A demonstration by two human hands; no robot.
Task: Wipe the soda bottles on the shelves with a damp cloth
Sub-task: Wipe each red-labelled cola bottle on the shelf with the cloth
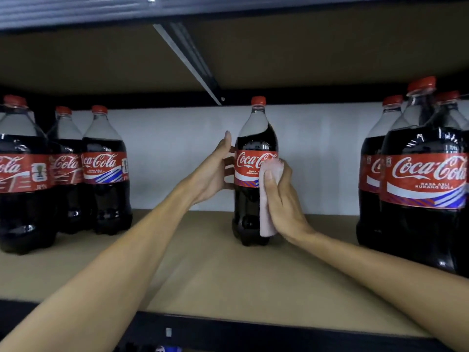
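One large cola bottle [250, 148] with a red cap and red label stands upright alone in the middle of the shelf [203, 270]. My left hand [215, 171] grips its left side at label height, thumb up. My right hand [281, 199] holds a folded pale pink cloth [267, 212] and presses it against the bottle's right side, from the label down to near the base.
Three similar cola bottles [105, 171] stand grouped at the left of the shelf, and several more [421, 184] crowd the right. A white back wall [317, 158] closes the shelf. The shelf above [228, 54] hangs low overhead. The black front rail [228, 331] runs below my forearms.
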